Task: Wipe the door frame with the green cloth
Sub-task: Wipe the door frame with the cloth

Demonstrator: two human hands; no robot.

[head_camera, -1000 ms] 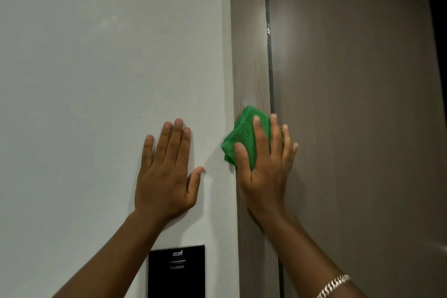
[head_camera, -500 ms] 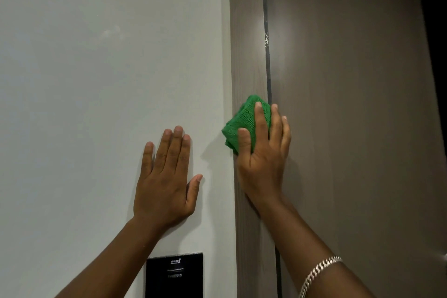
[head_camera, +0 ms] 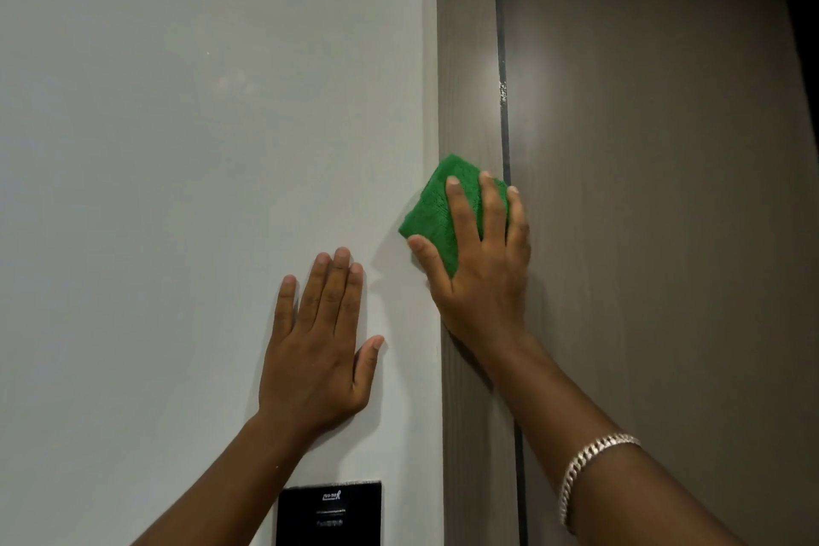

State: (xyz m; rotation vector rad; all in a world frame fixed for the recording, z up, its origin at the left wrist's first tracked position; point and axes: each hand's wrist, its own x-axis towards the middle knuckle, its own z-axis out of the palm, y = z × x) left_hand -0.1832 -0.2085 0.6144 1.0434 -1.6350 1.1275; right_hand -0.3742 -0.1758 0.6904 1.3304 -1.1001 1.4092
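Observation:
A folded green cloth point(head_camera: 436, 213) lies flat against the grey-brown wood door frame point(head_camera: 465, 58), a vertical strip between the white wall and the door. My right hand point(head_camera: 483, 270) presses on the cloth with fingers spread over it, covering its lower right part. My left hand point(head_camera: 317, 346) rests flat on the white wall point(head_camera: 199, 146) to the left of the frame, fingers up, holding nothing.
The grey-brown door point(head_camera: 664, 235) fills the right side, split from the frame by a dark gap point(head_camera: 503, 80). A black wall panel point(head_camera: 330, 514) sits below my left hand. A silver bracelet point(head_camera: 589, 465) is on my right wrist.
My right hand has slid the cloth upward along the frame. My left hand stays flat on the wall in the same place.

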